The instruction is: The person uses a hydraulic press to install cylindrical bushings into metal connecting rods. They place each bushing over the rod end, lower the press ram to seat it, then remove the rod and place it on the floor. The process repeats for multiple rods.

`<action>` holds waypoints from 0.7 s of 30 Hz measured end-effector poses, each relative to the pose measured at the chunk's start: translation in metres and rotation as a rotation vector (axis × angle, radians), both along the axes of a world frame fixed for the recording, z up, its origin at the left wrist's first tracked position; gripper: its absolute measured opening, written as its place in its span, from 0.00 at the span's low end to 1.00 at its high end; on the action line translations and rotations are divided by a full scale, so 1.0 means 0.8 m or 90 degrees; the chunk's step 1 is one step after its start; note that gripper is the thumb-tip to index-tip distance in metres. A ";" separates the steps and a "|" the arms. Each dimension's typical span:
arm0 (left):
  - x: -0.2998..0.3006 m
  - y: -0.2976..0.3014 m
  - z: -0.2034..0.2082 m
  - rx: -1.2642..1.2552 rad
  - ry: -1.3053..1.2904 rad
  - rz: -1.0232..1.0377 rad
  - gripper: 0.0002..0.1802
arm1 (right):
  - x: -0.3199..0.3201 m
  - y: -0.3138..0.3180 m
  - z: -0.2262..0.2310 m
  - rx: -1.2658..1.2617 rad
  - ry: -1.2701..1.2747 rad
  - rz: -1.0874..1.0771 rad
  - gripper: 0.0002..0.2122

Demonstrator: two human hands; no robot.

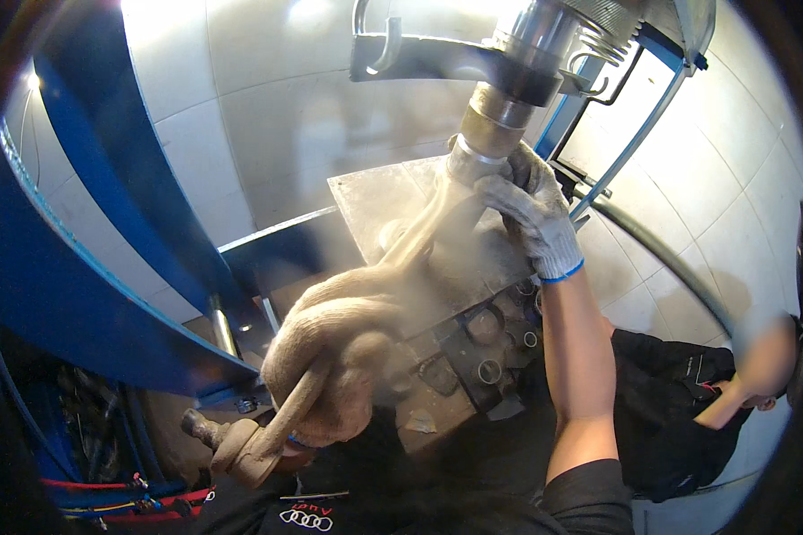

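Note:
My left hand (330, 352), in a dusty knitted glove, is closed round a long, dull metal suspension arm (415, 239). The arm's lower end (248, 448), with a stubby pin on it, sticks out below the glove. From there the arm slants up toward the lower end of a shiny press ram (495, 116). My right hand (531, 205), in a white glove with a blue cuff, has its fingers curled round a metal sleeve (473, 165) beneath the ram. Haze and blur hide where the arm's upper end meets the sleeve.
A blue steel frame (143, 160) rises on the left. Behind the arm stands a grey metal plate (366, 201). Below lies a dark tray (459, 343) with several rings. A hose (660, 250) runs on the right, where another person (678, 410) in black is close by.

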State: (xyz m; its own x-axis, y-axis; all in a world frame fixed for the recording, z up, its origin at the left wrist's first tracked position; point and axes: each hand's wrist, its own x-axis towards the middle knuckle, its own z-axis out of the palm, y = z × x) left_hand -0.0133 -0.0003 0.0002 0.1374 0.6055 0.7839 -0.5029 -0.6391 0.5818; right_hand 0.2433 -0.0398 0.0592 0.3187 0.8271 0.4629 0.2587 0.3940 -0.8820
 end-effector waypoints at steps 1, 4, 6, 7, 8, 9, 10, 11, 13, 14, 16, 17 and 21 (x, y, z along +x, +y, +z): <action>0.000 0.000 0.000 0.009 0.002 0.001 0.14 | 0.001 -0.001 0.001 -0.024 -0.006 -0.005 0.30; 0.002 0.004 0.004 0.029 -0.004 -0.001 0.14 | 0.002 -0.003 0.002 -0.042 -0.002 0.001 0.35; -0.005 0.005 0.009 -0.025 0.033 -0.052 0.14 | 0.003 -0.004 0.002 -0.032 0.016 0.029 0.35; -0.006 0.006 0.010 0.015 0.051 -0.059 0.15 | 0.004 -0.004 0.001 -0.039 0.014 0.011 0.35; -0.008 0.005 0.012 0.026 0.065 -0.068 0.17 | 0.004 -0.003 0.001 -0.040 0.011 0.008 0.35; -0.009 0.005 0.013 0.038 0.079 -0.077 0.19 | 0.005 -0.003 0.000 -0.042 0.008 0.005 0.35; -0.009 0.004 0.013 0.029 0.074 -0.056 0.18 | 0.006 -0.002 0.000 -0.037 0.010 0.009 0.35; -0.009 0.003 0.013 0.020 0.069 -0.034 0.16 | 0.007 -0.002 -0.001 -0.032 0.012 0.014 0.35; -0.009 0.001 0.014 0.006 0.071 -0.035 0.17 | 0.008 -0.001 -0.001 -0.028 0.017 0.018 0.35; -0.010 0.001 0.014 0.003 0.077 -0.058 0.19 | 0.008 -0.001 -0.001 -0.028 0.019 0.018 0.35; -0.011 0.000 0.013 -0.002 0.088 -0.074 0.21 | 0.008 -0.001 -0.001 -0.027 0.021 0.018 0.35; -0.011 0.001 0.013 -0.003 0.092 -0.069 0.22 | 0.007 -0.001 -0.001 -0.026 0.021 0.016 0.35; -0.006 0.006 0.008 -0.005 0.013 -0.085 0.15 | 0.004 -0.002 0.000 -0.021 0.014 0.011 0.36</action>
State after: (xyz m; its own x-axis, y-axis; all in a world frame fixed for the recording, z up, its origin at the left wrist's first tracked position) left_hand -0.0183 0.0042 0.0066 0.2327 0.5866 0.7757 -0.5718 -0.5627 0.5970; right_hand 0.2465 -0.0415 0.0595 0.3148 0.8472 0.4280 0.2324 0.3684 -0.9002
